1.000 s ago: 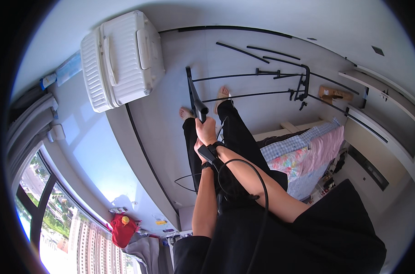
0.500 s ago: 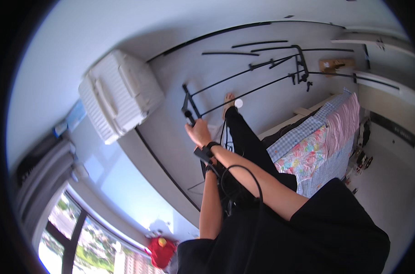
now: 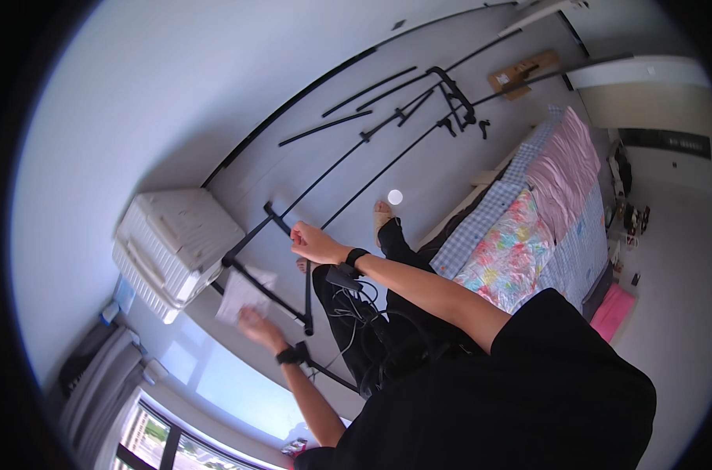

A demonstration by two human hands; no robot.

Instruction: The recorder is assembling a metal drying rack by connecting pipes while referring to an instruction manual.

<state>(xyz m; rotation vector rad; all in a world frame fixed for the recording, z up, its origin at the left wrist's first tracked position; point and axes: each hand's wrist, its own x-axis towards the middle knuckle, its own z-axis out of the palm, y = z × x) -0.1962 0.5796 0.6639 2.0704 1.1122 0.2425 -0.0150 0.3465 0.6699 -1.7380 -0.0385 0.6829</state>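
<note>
A long black metal rack frame (image 3: 348,168) stretches away from me over the grey floor. My right hand (image 3: 318,243) is closed round a short crossbar at its near end, knuckles up. From that end, more black tubes (image 3: 268,291) form an angular section toward the lower left. My left hand (image 3: 262,329), a wristband on its wrist, is at the lower edge of a white printed sheet (image 3: 242,294). Its fingers are blurred, and whether they grip the sheet cannot be told. Looped dark cables (image 3: 356,301) hang in front of my legs.
Loose black tubes (image 3: 324,128) lie near the far wall. A cardboard box (image 3: 523,74) is at the far right. On the left stands a white ribbed suitcase (image 3: 175,243). The bed (image 3: 520,227) with patterned covers is on the right, and my foot (image 3: 382,213) is beside the frame.
My hands, close together before, have separated: the left has moved out left to the sheet, while the right stays at the frame's near end. The view has turned, shifting the room within it.
</note>
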